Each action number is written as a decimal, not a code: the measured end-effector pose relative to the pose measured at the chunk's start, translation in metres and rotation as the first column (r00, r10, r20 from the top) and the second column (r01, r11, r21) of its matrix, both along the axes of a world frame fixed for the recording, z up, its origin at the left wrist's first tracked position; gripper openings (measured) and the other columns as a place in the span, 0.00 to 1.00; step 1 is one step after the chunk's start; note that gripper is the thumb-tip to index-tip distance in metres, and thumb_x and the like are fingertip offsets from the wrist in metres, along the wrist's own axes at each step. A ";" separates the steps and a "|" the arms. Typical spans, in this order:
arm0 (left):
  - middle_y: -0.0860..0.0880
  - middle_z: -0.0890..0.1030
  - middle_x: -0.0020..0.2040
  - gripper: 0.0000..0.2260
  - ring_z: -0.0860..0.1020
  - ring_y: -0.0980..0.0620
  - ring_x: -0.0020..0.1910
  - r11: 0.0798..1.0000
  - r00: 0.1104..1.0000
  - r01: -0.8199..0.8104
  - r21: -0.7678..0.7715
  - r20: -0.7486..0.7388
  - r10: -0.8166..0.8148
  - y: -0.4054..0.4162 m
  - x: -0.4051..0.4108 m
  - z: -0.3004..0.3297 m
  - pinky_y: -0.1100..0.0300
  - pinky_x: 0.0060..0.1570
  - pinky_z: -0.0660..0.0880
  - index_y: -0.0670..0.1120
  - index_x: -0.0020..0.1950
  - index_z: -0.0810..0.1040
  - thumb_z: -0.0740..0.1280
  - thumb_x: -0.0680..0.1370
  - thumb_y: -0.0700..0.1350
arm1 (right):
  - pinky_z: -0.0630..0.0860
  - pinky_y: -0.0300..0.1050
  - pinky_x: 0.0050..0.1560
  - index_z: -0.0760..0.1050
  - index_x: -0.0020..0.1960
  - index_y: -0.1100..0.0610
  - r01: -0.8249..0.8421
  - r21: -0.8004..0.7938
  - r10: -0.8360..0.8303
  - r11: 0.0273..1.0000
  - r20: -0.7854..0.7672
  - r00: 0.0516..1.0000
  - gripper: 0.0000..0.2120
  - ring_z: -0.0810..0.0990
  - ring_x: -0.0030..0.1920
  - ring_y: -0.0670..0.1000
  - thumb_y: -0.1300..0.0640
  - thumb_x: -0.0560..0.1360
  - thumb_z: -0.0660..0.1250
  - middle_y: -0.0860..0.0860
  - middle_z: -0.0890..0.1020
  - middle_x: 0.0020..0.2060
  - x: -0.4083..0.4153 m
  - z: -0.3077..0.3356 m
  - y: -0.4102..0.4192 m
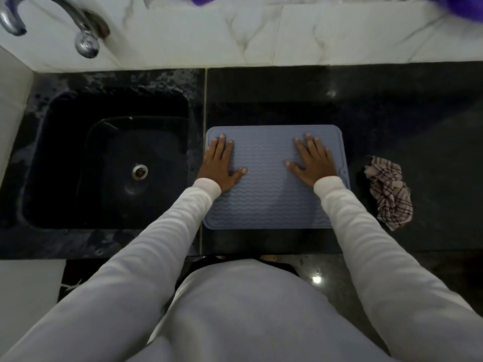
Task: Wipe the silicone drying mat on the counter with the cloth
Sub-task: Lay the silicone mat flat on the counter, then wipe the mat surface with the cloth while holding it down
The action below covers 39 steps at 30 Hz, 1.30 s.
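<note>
A blue-grey silicone drying mat (266, 194) with wavy ridges lies flat on the dark counter (392, 105), just right of the sink. My left hand (220, 165) rests flat on the mat's left edge, fingers straight and spread. My right hand (312, 162) lies flat on the mat's right half, fingers straight too. Neither hand holds anything. A crumpled checked cloth (388, 192), beige with dark lines, sits on the counter to the right of the mat, apart from both hands.
A black sink (52, 163) with a metal drain (139, 171) fills the left of the counter. A chrome tap (83, 35) stands at the back left against the white marble wall (261, 30). The counter's front edge runs just below the mat.
</note>
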<state>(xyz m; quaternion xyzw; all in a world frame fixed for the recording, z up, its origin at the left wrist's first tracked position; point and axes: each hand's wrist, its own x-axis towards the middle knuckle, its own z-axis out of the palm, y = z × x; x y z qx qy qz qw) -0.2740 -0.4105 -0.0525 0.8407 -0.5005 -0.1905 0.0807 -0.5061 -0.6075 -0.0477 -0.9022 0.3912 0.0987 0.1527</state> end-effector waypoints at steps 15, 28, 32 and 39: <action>0.47 0.56 0.80 0.28 0.51 0.48 0.79 0.965 0.975 -0.158 -0.210 -0.185 0.119 0.001 0.017 0.007 0.53 0.75 0.53 0.45 0.79 0.59 0.61 0.82 0.53 | 0.65 0.68 0.64 0.61 0.73 0.49 0.498 -0.202 -0.516 0.843 -0.043 0.856 0.29 0.65 0.66 0.71 0.52 0.74 0.67 0.59 0.65 0.72 -0.156 0.028 -0.020; 0.44 0.60 0.79 0.24 0.58 0.45 0.77 0.975 0.999 -0.023 -0.222 -0.053 0.012 0.003 0.042 0.001 0.50 0.77 0.55 0.42 0.78 0.61 0.59 0.83 0.47 | 0.72 0.48 0.64 0.70 0.69 0.49 0.571 0.088 -0.511 0.817 0.569 0.644 0.20 0.76 0.61 0.52 0.53 0.77 0.64 0.51 0.78 0.62 -0.078 0.077 -0.013; 0.42 0.64 0.77 0.22 0.60 0.43 0.77 0.964 0.999 -0.026 -0.265 0.030 0.035 0.000 0.051 -0.002 0.52 0.77 0.54 0.39 0.76 0.65 0.60 0.82 0.43 | 0.73 0.42 0.60 0.70 0.68 0.51 0.341 0.191 -0.374 0.921 0.681 0.629 0.21 0.77 0.59 0.50 0.55 0.76 0.66 0.51 0.79 0.61 0.015 0.097 0.014; 0.44 0.61 0.78 0.24 0.54 0.45 0.79 0.969 0.998 -0.041 -0.242 0.028 0.049 -0.001 0.071 -0.004 0.50 0.77 0.45 0.42 0.78 0.62 0.60 0.81 0.44 | 0.72 0.54 0.59 0.66 0.73 0.52 0.119 0.090 -0.148 0.989 0.463 0.874 0.23 0.73 0.59 0.61 0.54 0.78 0.62 0.60 0.73 0.60 0.192 0.039 0.099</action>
